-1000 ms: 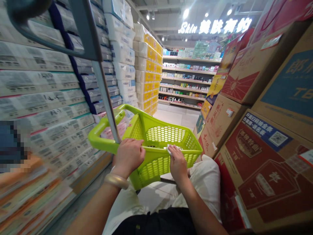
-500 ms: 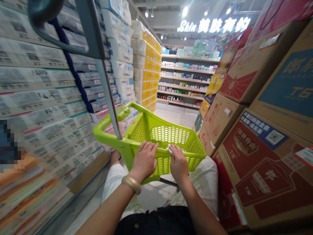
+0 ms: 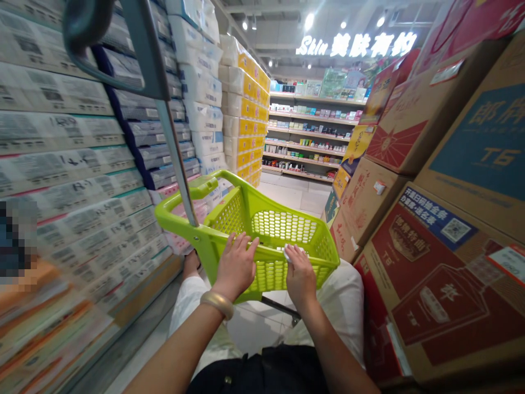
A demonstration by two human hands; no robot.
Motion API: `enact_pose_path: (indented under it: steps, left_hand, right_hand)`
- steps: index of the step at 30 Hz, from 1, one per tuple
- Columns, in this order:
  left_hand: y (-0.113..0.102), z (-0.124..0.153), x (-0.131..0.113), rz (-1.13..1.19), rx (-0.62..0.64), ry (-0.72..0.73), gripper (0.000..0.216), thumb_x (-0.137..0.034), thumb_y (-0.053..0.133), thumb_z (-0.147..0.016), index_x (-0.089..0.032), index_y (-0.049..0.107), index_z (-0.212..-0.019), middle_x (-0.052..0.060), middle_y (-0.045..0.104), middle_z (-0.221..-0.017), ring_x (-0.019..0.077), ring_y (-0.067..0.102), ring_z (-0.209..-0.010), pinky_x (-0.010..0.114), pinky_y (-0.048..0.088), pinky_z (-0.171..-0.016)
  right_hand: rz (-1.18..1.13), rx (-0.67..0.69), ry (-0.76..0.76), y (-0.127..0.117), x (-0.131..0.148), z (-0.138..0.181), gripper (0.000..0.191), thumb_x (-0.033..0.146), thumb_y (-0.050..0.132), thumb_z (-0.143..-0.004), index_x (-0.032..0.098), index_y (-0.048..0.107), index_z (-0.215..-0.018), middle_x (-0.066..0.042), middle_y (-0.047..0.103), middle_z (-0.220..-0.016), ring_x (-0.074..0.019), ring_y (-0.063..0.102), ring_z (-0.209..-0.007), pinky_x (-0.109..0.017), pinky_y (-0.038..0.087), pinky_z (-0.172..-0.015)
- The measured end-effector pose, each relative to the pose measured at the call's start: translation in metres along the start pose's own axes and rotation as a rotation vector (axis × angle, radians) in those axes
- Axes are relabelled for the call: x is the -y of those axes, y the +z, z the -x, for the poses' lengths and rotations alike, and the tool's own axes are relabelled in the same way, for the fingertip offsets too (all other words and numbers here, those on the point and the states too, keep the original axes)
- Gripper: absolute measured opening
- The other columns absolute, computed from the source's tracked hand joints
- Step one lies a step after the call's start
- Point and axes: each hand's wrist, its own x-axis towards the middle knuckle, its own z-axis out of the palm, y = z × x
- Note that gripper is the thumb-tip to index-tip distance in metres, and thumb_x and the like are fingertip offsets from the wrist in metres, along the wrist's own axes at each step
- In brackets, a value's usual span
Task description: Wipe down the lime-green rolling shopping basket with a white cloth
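Observation:
A lime-green shopping basket (image 3: 287, 223) with perforated walls and a long pull handle (image 3: 175, 148) on a metal rod stands between my knees. My left hand (image 3: 235, 266), with a gold-coloured bangle at the wrist, grips the near rim, its fingers curled over the top. Farther right along that rim is my right hand (image 3: 301, 277). Its fingers press a small white wad (image 3: 288, 253), like tissue or cloth, against the rim; most of it is hidden under them. The basket's floor is largely out of sight behind the near wall.
Stacked packs of paper goods (image 3: 74, 128) line the left side, with yellow-and-white packs (image 3: 246, 109) beyond. Cardboard cartons (image 3: 426, 273) rise close on the right. Ahead, past tiled floor (image 3: 283, 189), stand shelves of small products (image 3: 311, 131). A wheel (image 3: 295, 318) shows beneath the basket.
The basket and its pull handle have shifted slightly. My left hand has moved a little to the left on the rim; the right hand stays near the same spot with the white wad.

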Motion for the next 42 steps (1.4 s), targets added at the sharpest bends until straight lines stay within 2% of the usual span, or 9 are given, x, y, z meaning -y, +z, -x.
enact_pose_path:
  steps: [3,6,9,13,15,23,34,39,42]
  left_hand:
    - [0.005,0.004,-0.004,-0.01,-0.004,-0.003,0.063,-0.019,0.057,-0.076,-0.007,0.051,-0.138,0.017,0.054,-0.139,0.0329,0.036,-0.14,0.048,0.024,-0.12]
    - [0.007,0.008,-0.005,-0.015,0.004,0.041,0.066,-0.019,0.059,-0.075,-0.012,0.05,-0.14,0.017,0.051,-0.143,0.0352,0.032,-0.142,0.05,0.024,-0.12]
    - [0.007,0.01,-0.004,-0.013,0.006,0.055,0.065,-0.017,0.059,-0.075,-0.016,0.051,-0.139,0.016,0.051,-0.142,0.0358,0.031,-0.143,0.051,0.024,-0.119]
    - [0.007,0.009,-0.005,0.016,0.006,0.032,0.067,-0.016,0.06,-0.075,-0.016,0.049,-0.141,0.017,0.051,-0.141,0.0366,0.03,-0.143,0.052,0.023,-0.12]
    - [0.008,0.009,-0.007,0.033,0.009,0.026,0.067,-0.015,0.059,-0.075,-0.015,0.049,-0.141,0.018,0.05,-0.141,0.0373,0.029,-0.143,0.054,0.022,-0.12]
    - [0.01,0.006,0.001,0.071,0.025,0.052,0.068,-0.013,0.059,-0.074,-0.018,0.049,-0.141,0.017,0.049,-0.142,0.0364,0.025,-0.145,0.055,0.022,-0.12]
    - [0.016,-0.032,0.04,0.084,0.103,0.059,0.054,-0.01,0.052,-0.075,-0.014,0.061,-0.129,0.016,0.057,-0.134,0.035,0.032,-0.143,0.056,0.022,-0.12]
    - [0.015,-0.048,0.058,0.082,0.12,0.03,0.047,-0.013,0.052,-0.075,-0.017,0.066,-0.12,0.011,0.063,-0.128,0.0316,0.037,-0.141,0.053,0.025,-0.12]
    - [0.015,-0.047,0.06,0.068,0.116,-0.015,0.047,-0.013,0.05,-0.077,-0.017,0.066,-0.12,0.013,0.06,-0.133,0.0329,0.035,-0.142,0.055,0.023,-0.119]
  right_hand:
    - [-0.054,0.035,-0.052,0.012,0.02,-0.003,0.042,0.009,0.04,-0.091,0.02,0.068,-0.119,-0.011,0.069,-0.124,-0.0246,0.06,-0.123,-0.05,0.044,-0.109]
    - [-0.113,0.086,-0.133,0.021,0.035,-0.005,0.045,0.008,0.04,-0.09,0.021,0.065,-0.125,-0.009,0.066,-0.128,-0.0223,0.058,-0.126,-0.047,0.043,-0.11]
    - [-0.117,0.071,-0.136,0.014,0.025,-0.002,0.045,0.008,0.04,-0.09,0.022,0.065,-0.125,-0.009,0.067,-0.128,-0.0219,0.058,-0.126,-0.047,0.042,-0.111]
    - [-0.042,0.008,-0.034,-0.004,-0.002,0.006,0.042,0.01,0.04,-0.091,0.02,0.067,-0.122,-0.012,0.068,-0.125,-0.0249,0.059,-0.125,-0.052,0.041,-0.11]
    - [-0.01,-0.002,0.008,-0.006,-0.005,0.006,0.041,0.011,0.039,-0.092,0.018,0.067,-0.121,-0.013,0.068,-0.124,-0.0266,0.059,-0.125,-0.055,0.041,-0.11]
    - [-0.103,0.121,-0.137,0.02,0.033,-0.01,0.045,0.008,0.039,-0.091,0.02,0.064,-0.126,-0.009,0.066,-0.129,-0.0219,0.057,-0.127,-0.046,0.042,-0.112]
    - [0.001,0.078,-0.032,-0.004,-0.027,-0.014,0.038,0.008,0.043,-0.09,0.019,0.07,-0.113,-0.01,0.072,-0.119,-0.0236,0.064,-0.117,-0.05,0.044,-0.108]
    - [-0.021,0.091,-0.038,-0.018,-0.036,-0.01,0.036,0.01,0.044,-0.091,0.02,0.072,-0.111,-0.01,0.072,-0.117,-0.0232,0.067,-0.112,-0.048,0.049,-0.104]
    - [-0.037,0.105,-0.053,-0.026,-0.036,-0.002,0.036,0.01,0.044,-0.091,0.02,0.072,-0.11,-0.01,0.073,-0.116,-0.0227,0.068,-0.11,-0.046,0.052,-0.101]
